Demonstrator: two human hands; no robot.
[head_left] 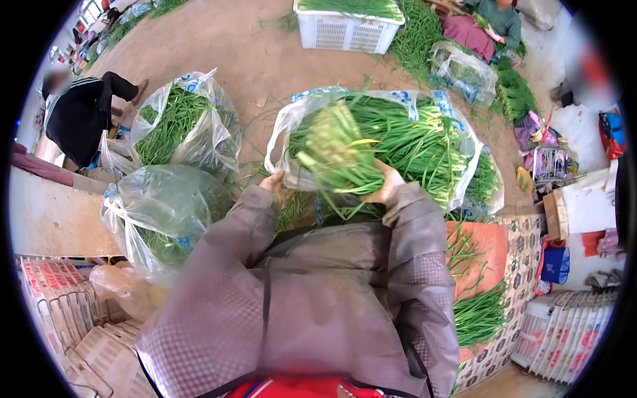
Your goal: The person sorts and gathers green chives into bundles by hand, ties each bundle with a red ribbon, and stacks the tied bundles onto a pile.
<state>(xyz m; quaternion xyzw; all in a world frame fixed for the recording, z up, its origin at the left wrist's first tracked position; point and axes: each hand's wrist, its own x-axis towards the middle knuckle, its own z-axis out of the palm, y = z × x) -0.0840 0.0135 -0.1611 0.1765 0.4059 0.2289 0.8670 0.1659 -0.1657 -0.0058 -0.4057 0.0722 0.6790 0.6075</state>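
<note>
My right hand (386,182) is closed round a bunch of green chives (338,146) with pale stem ends, partly blurred by motion, above a large clear plastic bag (279,139). My left hand (276,186) is at the near left rim of that bag, its fingers curled at the plastic edge. More long green chives (415,142) fill the open bag, pale ends mostly towards the right. Loose leaves lie between my hands, close to my body.
Two more plastic bags of greens, an open one (229,126) and a closed one (166,199), stand to the left. A white crate (348,33) is ahead. Chives (478,315) lie on a board at my right. Co-workers sit at left (79,119) and far right (507,26).
</note>
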